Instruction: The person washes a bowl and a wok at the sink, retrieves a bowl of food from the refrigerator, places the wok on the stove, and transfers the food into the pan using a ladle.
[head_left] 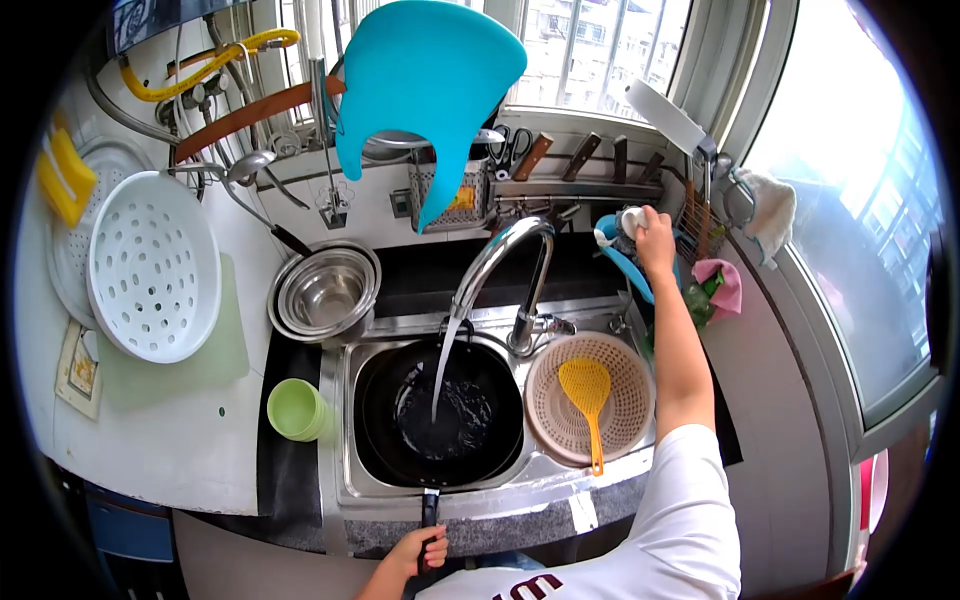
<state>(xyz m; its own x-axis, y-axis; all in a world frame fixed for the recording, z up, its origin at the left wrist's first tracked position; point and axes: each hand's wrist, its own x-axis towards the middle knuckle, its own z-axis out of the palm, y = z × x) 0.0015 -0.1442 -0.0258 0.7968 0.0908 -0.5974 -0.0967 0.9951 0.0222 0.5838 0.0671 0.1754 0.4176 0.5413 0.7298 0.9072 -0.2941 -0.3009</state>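
My left hand is wrapped round the handle of a black wok, which sits in the left sink basin. Water runs from the chrome faucet into the wok. Stretched out to the back right, my right hand has its fingers closed on a small white object, too small to name, above a blue holder. A beige colander rests over the right side of the sink, with a yellow slotted spoon in it.
Stacked steel bowls and green cups stand left of the sink. A white perforated basket hangs at the left. Knives line the back wall, below a blue hanging sheet. A pink cloth lies at the right.
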